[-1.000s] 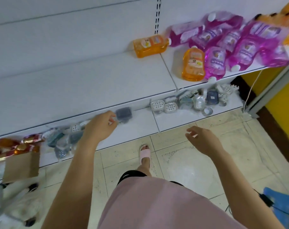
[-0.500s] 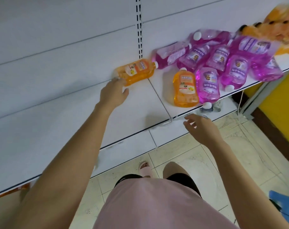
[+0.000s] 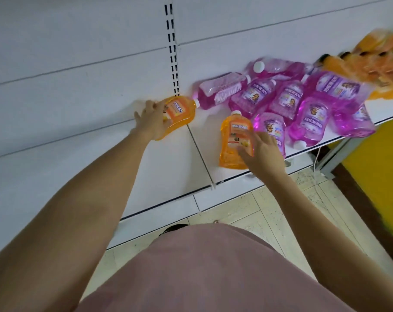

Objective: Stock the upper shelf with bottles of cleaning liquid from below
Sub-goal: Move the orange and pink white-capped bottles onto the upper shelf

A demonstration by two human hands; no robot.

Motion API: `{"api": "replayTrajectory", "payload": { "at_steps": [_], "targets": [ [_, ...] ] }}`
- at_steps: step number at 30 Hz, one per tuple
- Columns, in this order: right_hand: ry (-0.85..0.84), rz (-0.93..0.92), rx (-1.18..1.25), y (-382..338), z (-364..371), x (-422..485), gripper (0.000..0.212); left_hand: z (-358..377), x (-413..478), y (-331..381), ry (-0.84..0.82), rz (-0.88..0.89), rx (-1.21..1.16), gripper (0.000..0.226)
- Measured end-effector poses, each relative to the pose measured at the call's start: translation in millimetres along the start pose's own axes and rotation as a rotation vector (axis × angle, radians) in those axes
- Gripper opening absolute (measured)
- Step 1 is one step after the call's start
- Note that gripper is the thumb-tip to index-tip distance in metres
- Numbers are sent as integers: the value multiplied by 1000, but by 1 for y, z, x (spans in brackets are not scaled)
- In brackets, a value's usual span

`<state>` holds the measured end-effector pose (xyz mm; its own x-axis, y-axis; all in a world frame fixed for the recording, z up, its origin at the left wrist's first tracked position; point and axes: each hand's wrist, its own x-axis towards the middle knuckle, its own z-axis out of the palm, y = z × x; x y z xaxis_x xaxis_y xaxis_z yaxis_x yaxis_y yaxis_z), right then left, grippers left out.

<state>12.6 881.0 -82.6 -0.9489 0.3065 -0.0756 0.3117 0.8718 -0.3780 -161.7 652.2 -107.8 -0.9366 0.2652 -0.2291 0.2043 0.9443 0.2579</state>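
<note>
From the head view we look down on a white shelf (image 3: 168,167) fixed to a white back panel with a slotted upright (image 3: 171,52).

The left grip (image 3: 151,122) has its fingers and thumb wrapped round the base of an orange bottle (image 3: 179,113). This bottle lies on its side at the back of the shelf, under the upright. Its white cap points right, just beside a heap of purple bottles (image 3: 287,97).

The right grip (image 3: 264,154) is spread, its straight fingers laid over the lower half of a second orange bottle (image 3: 233,140). We cannot tell how firmly it presses. That bottle lies flat near the shelf's front edge with its cap toward the back panel. A purple bottle lies just beside it on the right.

The purple bottles lie jumbled across the right part of the shelf, some overlapping. Beyond them at the far right we make out more orange bottles (image 3: 384,64), too blurred to count.

Below the shelf edge we see a pale tiled floor (image 3: 281,212). A pink garment (image 3: 213,266) fills the bottom of the frame, and a yellow wall (image 3: 382,165) stands at the right.
</note>
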Motion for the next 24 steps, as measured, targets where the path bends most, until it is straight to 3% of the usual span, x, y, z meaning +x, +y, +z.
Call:
{"api": "replayTrajectory", "payload": {
  "at_steps": [4, 10, 14, 17, 20, 24],
  "targets": [
    [-171, 69, -113, -15, 13, 30, 59, 9, -33, 3, 16, -120, -17, 67],
    [-75, -65, -142, -18, 26, 18, 57, 28, -117, -8, 91, -424, -168, 74],
    [-101, -177, -32, -14, 34, 15, 55, 26, -133, -23, 36, -571, -345, 78],
    [-164, -36, 169, -15, 27, 24, 63, 20, -125, -33, -12, -594, -460, 78],
    [-383, 168, 244, -16, 21, 36, 82, 12, -120, -35, -72, -594, -567, 73],
    [-449, 292, 301, -19, 24, 40, 73, 2, -119, -40, -190, -585, -733, 60]
  ]
}}
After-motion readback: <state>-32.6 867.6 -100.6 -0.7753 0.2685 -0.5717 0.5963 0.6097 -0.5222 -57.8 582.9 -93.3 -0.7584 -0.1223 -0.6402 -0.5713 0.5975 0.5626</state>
